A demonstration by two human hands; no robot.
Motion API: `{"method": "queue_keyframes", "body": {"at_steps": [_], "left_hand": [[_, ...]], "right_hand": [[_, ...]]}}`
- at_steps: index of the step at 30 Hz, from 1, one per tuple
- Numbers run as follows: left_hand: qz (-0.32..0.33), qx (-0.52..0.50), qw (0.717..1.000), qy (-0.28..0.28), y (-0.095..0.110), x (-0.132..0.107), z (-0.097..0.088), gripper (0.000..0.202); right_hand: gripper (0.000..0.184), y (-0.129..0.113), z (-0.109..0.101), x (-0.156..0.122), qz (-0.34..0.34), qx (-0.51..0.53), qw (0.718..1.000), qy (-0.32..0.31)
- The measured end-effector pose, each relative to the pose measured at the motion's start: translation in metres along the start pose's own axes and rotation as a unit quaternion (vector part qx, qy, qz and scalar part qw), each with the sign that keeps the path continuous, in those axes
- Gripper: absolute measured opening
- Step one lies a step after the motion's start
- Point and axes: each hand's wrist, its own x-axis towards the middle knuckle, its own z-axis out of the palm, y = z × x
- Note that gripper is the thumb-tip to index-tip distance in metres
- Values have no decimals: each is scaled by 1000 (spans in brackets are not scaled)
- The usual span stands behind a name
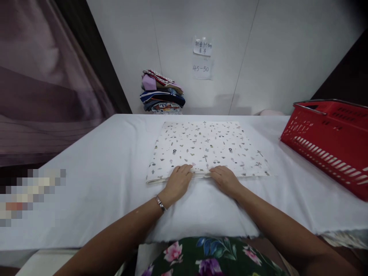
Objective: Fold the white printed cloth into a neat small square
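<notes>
A white cloth (198,147) with small printed motifs lies folded in layers, spread as a flat rectangle in front of me. My left hand (179,178) grips its near edge left of the middle, fingers curled over the top. Along the same edge, a little to the right, my right hand (225,179) pinches the layers. Between the two hands the stacked edges bunch slightly. Both thumbs are mostly hidden.
The cloth rests on a table with a white cover (115,184). At the back stands a stack of folded fabrics (163,94) against the wall. A red plastic basket (330,142) sits on the right. Paper notes (202,48) hang on the wall. A blurred patch (28,197) covers the left edge.
</notes>
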Motion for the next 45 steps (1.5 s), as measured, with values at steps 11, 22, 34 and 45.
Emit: {"method": "queue_keyframes", "body": {"at_steps": [11,22,34,45], "left_hand": [[15,-9,1000,-10,-19,-21,-18,19],[51,-27,996,64,-29,-40,-12,17],[-36,-65,997,-14,-28,-33,-9,14],[77,-11,996,-36,10,16,5,29]], "right_hand": [[25,0,3,-2,6,3,1000,-19],[24,-2,12,-4,-17,7,1000,-13],[29,-10,11,6,-22,-8,999,-38],[22,-6,10,8,2,37,999,-21]]}}
